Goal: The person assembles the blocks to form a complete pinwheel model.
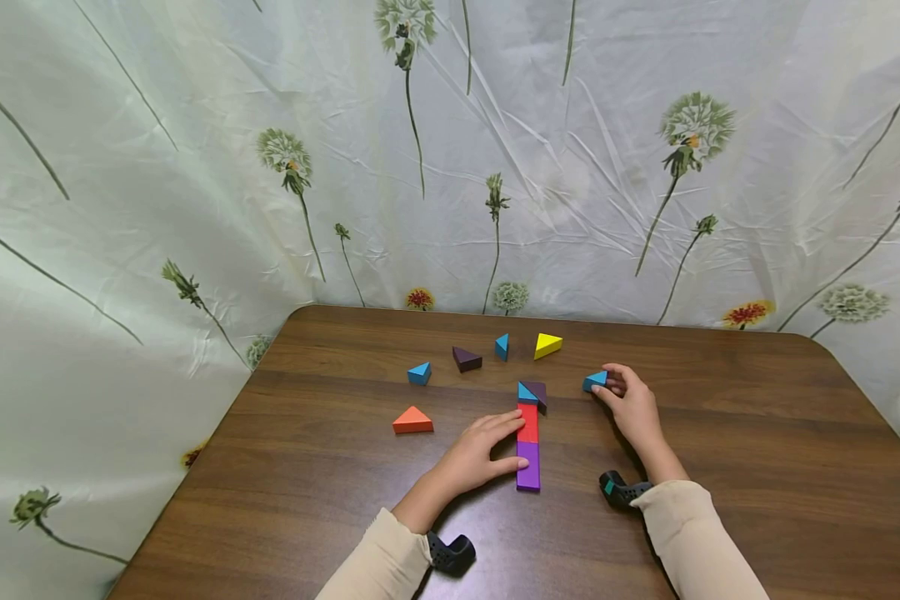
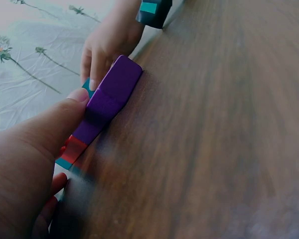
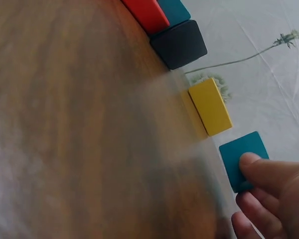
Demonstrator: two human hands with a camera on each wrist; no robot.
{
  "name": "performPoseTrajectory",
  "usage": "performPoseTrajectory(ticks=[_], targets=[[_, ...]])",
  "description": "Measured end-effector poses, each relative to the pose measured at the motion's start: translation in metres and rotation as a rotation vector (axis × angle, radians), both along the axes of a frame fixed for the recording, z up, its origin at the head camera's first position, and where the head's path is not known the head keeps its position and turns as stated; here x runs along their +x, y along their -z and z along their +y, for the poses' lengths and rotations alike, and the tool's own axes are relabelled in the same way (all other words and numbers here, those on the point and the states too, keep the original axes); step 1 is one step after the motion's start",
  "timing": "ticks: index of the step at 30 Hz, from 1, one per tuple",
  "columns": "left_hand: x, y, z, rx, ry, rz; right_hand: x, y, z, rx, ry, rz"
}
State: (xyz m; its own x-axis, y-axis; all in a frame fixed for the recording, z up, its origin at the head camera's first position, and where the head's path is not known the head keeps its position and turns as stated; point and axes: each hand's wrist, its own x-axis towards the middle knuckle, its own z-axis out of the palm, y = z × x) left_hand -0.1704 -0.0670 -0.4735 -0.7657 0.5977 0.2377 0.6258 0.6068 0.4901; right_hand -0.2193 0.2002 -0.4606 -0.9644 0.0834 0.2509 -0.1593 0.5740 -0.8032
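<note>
My right hand (image 1: 633, 414) pinches a blue triangular block (image 1: 593, 381) between thumb and fingers; the right wrist view shows the thumb on the face of that blue block (image 3: 232, 155). My left hand (image 1: 474, 454) lies beside an upright row of blocks, fingers fairly straight. Its fingertips touch the red block (image 1: 530, 425), and its thumb rests on the purple block (image 1: 528, 468) at the near end. At the row's far end sit a small blue triangle (image 1: 527, 395) and a dark purple triangle (image 1: 540, 392), side by side.
Beyond the row lie a yellow triangle (image 1: 547, 346), a narrow blue triangle (image 1: 502, 347) and a dark triangle (image 1: 466, 359). To the left are another blue block (image 1: 419, 373) and an orange triangle (image 1: 413, 421). A flowered curtain (image 1: 570, 208) hangs behind the wooden table (image 1: 757, 417).
</note>
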Motion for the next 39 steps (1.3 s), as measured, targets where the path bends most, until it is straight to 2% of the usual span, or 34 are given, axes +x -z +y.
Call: performPoseTrajectory(ticks=[10,22,27,34,39], targets=[[0.000,-0.001,0.000,-0.003,-0.001,-0.008,-0.003,-0.014,-0.011,-0.011,-0.026,0.027],[-0.001,0.000,0.000,0.001,0.001,-0.025,-0.011,-0.028,-0.030,-0.067,-0.107,0.075],[-0.001,0.000,0.000,0.003,0.001,-0.021,-0.016,-0.026,-0.039,-0.072,-0.131,0.080],[-0.001,0.000,0.000,0.008,0.000,-0.009,-0.020,-0.021,-0.049,-0.084,-0.157,0.033],[-0.001,0.000,0.000,0.005,0.000,-0.008,-0.020,-0.018,-0.053,-0.054,-0.164,0.007]])
